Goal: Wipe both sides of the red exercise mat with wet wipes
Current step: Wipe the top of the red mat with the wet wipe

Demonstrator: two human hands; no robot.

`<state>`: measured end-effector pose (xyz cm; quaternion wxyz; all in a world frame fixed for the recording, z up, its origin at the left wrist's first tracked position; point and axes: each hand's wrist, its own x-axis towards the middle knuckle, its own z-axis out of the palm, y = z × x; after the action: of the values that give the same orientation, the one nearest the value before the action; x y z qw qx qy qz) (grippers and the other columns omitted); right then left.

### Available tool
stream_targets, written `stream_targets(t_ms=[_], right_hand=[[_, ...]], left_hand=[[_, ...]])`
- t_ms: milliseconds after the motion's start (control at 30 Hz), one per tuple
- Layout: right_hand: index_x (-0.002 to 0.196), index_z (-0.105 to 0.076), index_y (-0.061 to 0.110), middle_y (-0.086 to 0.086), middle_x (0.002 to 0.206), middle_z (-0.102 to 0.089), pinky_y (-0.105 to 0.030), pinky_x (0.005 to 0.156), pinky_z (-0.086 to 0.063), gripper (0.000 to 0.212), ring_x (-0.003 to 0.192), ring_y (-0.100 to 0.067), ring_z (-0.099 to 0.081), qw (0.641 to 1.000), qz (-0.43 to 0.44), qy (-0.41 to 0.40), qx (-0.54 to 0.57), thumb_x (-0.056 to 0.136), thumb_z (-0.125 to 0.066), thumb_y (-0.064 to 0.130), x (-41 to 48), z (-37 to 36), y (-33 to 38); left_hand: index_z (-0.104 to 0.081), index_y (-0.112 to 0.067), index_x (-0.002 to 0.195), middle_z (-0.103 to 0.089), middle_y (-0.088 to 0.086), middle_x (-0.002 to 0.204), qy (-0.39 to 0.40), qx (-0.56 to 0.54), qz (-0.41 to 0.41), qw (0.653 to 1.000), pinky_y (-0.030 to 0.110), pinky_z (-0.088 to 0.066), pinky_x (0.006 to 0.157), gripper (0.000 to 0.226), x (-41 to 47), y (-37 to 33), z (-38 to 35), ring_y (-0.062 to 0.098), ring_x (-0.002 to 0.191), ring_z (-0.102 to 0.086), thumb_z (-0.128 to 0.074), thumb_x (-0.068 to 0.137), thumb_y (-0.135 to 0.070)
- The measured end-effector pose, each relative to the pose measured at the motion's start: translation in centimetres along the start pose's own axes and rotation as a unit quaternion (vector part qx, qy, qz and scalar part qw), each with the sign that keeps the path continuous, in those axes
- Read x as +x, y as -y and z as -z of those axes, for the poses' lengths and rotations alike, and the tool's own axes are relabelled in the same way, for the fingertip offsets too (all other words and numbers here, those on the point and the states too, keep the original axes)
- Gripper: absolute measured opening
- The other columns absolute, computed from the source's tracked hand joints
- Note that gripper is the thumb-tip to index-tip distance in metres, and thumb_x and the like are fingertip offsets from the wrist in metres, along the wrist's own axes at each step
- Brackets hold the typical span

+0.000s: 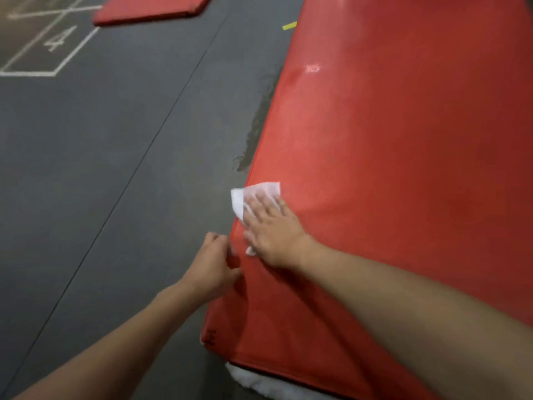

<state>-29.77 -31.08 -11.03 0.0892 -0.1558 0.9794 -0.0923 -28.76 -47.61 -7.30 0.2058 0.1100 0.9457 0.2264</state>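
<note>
Left hand [212,264] is gripping the red mat [403,168] by its left edge, fingers curled. Just past it, right hand [274,232] is pressing a wet wipe [255,194] flat (fingers spread wide), overhanging that edge. Another mat [150,10] is lying farther off.

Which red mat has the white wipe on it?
The big near mat, where the right hand presses the wipe; the far mat has none.
</note>
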Motion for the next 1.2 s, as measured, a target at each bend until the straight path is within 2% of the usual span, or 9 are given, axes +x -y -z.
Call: stream_targets(t_ms=[133, 300, 433, 500, 600, 767, 900, 1067, 1200], right_hand=[[0.158, -0.015, 0.021, -0.001, 0.166, -0.010, -0.044, 0.122, 0.006, 0.057, 0.153, -0.020, -0.001, 0.993, 0.116, 0.024, 0.018, 0.106, -0.023, 0.043, -3.3, -1.3, 1.5], [0.158, -0.008, 0.016, -0.002, 0.167, -0.003, -0.045, 0.121, 0.008, 0.061, 0.153, -0.019, 0.004, 1.000, 0.002, -0.018, 0.005, 0.105, -0.021, 0.044, -1.5, -0.1, -0.9], [0.158, -0.008, 0.018, -0.004, 0.167, -0.003, -0.043, 0.121, 0.006, 0.062, 0.153, -0.023, 0.002, 0.994, 0.108, 0.001, -0.008, 0.105, -0.022, 0.045, -2.5, -1.6, -0.8], [0.159, -0.003, 0.021, -0.004, 0.167, 0.000, -0.044, 0.122, 0.006, 0.065, 0.153, -0.022, 0.004, 0.994, 0.111, -0.005, -0.016, 0.104, -0.024, 0.048, -1.0, -0.6, -2.4], [0.159, -0.001, 0.016, -0.005, 0.167, 0.004, -0.045, 0.121, 0.008, 0.064, 0.153, -0.022, 0.008, 0.999, -0.016, -0.033, 0.000, 0.105, -0.020, 0.045, 0.6, 0.3, -3.1], [0.159, -0.002, 0.022, -0.003, 0.167, 0.002, -0.045, 0.122, 0.005, 0.062, 0.153, -0.023, 0.005, 0.993, 0.107, -0.002, -0.040, 0.104, -0.019, 0.047, -0.9, -0.4, -3.5], [0.158, -0.005, 0.014, -0.007, 0.166, 0.004, -0.046, 0.122, 0.006, 0.064, 0.153, -0.024, 0.007, 0.998, -0.060, -0.029, -0.011, 0.104, -0.021, 0.045, 0.8, 0.9, -4.5], [0.159, -0.008, 0.017, -0.003, 0.166, -0.003, -0.043, 0.123, 0.004, 0.062, 0.153, -0.021, 0.001, 0.991, 0.119, 0.000, -0.054, 0.105, -0.019, 0.045, -2.5, -0.8, -3.6], [0.158, -0.006, 0.014, -0.006, 0.167, 0.000, -0.045, 0.122, 0.006, 0.064, 0.153, -0.021, 0.005, 0.997, -0.069, -0.026, -0.024, 0.104, -0.017, 0.046, -1.4, 0.2, -5.5]], left_hand=[[-0.067, 0.002, 0.073, -0.066, 0.021, 0.077, 0.037, 0.023, 0.019, 0.999, 0.044, -0.050, 0.074, 0.002, -1.3, -2.8, 1.2, 0.039, 0.078, -0.062, -0.068, 0.073, 0.004], [-0.053, 0.003, 0.121, -0.051, 0.010, 0.118, 0.018, 0.063, -0.042, 0.997, 0.005, -0.029, 0.094, 0.047, -1.5, -4.2, 1.0, 0.017, 0.113, -0.047, -0.068, 0.077, 0.003], [-0.036, -0.004, 0.113, -0.060, 0.005, 0.097, -0.030, -0.008, 0.020, 0.999, 0.035, -0.050, 0.084, 0.041, 0.0, -4.3, 0.1, 0.019, 0.089, -0.061, -0.057, 0.079, 0.009], [-0.035, -0.008, 0.106, -0.062, 0.009, 0.099, -0.036, 0.004, 0.028, 0.999, 0.041, -0.050, 0.079, 0.039, 0.1, -3.6, -0.7, 0.024, 0.089, -0.063, -0.059, 0.077, 0.002], [-0.037, -0.015, 0.103, -0.053, 0.006, 0.102, -0.019, 0.062, 0.011, 0.998, 0.034, -0.043, 0.077, 0.050, 0.5, -3.3, -0.6, 0.026, 0.096, -0.055, -0.076, 0.072, -0.018], [-0.043, -0.009, 0.125, -0.040, 0.009, 0.122, 0.039, 0.218, 0.002, 0.975, 0.031, -0.035, 0.101, 0.089, 1.7, -4.1, -1.1, 0.025, 0.114, -0.038, -0.083, 0.062, -0.057], [-0.042, -0.004, 0.121, -0.034, 0.008, 0.130, 0.013, 0.257, -0.018, 0.966, 0.035, -0.038, 0.103, 0.096, 2.1, -4.0, -1.5, 0.026, 0.119, -0.035, -0.083, 0.056, -0.061], [-0.039, -0.007, 0.132, -0.036, 0.004, 0.131, -0.003, 0.234, -0.043, 0.971, 0.033, -0.038, 0.102, 0.103, 2.0, -3.4, -1.7, 0.022, 0.119, -0.036, -0.084, 0.055, -0.060], [-0.042, -0.006, 0.121, -0.036, 0.006, 0.131, -0.012, 0.235, -0.050, 0.971, 0.034, -0.038, 0.102, 0.095, 1.9, -3.4, -2.0, 0.024, 0.119, -0.036, -0.082, 0.055, -0.062]])
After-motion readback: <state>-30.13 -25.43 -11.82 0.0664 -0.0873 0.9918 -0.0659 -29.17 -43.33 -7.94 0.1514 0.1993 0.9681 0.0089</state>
